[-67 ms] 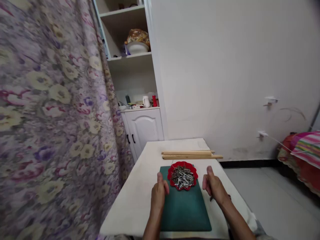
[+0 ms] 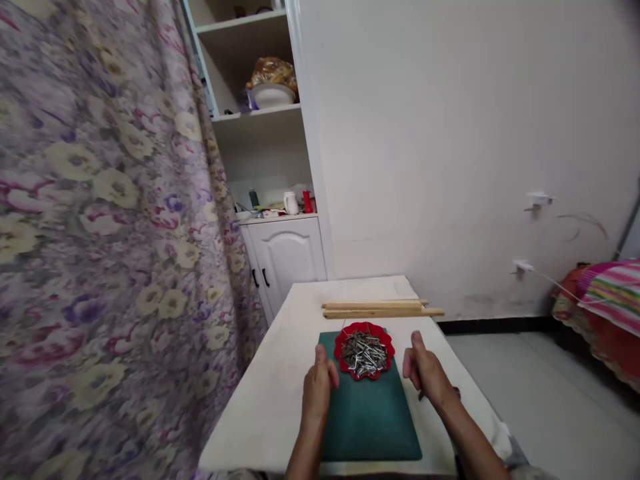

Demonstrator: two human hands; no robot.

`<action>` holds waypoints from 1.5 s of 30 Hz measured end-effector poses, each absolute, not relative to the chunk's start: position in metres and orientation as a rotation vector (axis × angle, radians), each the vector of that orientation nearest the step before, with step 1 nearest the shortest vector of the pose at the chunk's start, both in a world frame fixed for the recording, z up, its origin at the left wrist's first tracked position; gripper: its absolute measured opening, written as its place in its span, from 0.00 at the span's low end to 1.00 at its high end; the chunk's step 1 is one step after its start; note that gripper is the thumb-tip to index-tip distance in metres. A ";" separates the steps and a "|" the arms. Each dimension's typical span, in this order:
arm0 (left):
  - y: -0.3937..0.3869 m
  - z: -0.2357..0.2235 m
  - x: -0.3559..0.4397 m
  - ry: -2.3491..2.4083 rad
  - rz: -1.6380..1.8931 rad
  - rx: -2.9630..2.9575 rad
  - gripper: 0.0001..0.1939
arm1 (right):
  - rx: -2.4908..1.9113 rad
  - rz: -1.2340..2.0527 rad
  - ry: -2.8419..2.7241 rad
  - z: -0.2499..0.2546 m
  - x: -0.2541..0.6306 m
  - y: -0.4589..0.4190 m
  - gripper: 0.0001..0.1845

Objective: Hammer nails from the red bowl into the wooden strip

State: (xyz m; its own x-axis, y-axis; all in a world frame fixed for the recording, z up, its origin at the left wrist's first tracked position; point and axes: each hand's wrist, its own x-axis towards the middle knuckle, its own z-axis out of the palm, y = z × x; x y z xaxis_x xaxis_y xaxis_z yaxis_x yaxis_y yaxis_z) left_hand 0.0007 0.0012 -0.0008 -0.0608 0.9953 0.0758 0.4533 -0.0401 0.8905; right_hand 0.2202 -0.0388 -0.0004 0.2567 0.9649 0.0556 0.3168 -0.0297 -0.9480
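Observation:
A red scalloped bowl full of metal nails stands on the far part of a dark green mat. My left hand is at the mat's left edge, thumb up and the other fingers loosely bent, with nothing in it. To the right of the bowl, my right hand has its thumb raised too, palm turned inward, and appears to hold nothing. A dark object shows on both sides of my right wrist, mostly hidden, so I cannot make out its kind.
Several wooden strips lie across the back of the white-covered table. A floral curtain hangs at left, beside a white cabinet with shelves. A bed with a striped cover is at far right.
The view has shifted very slightly. Both hands, the bowl and the mat keep their places relative to one another.

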 end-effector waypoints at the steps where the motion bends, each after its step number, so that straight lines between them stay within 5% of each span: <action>1: 0.001 0.000 0.001 1.578 1.050 1.555 0.39 | -1.536 0.827 -1.228 -0.001 0.220 -0.039 0.44; 22: 0.002 -0.019 0.003 1.583 0.975 1.554 0.37 | -1.580 0.915 -1.195 -0.023 0.213 -0.034 0.43; 36: -0.009 -0.100 0.017 1.285 0.625 1.749 0.22 | -1.519 0.968 -1.361 -0.101 0.192 -0.040 0.32; 45: 0.018 -0.078 0.004 1.285 0.746 1.648 0.24 | -1.495 1.028 -1.336 -0.064 0.210 -0.025 0.30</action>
State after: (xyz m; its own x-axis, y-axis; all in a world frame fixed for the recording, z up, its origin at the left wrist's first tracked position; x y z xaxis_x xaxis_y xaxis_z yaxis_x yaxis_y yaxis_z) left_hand 0.0036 0.0178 -0.0778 0.2812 0.9577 -0.0611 0.4218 -0.0662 0.9043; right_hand 0.2098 -0.0253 -0.0644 0.0872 0.9956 -0.0335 0.2876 -0.0574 -0.9560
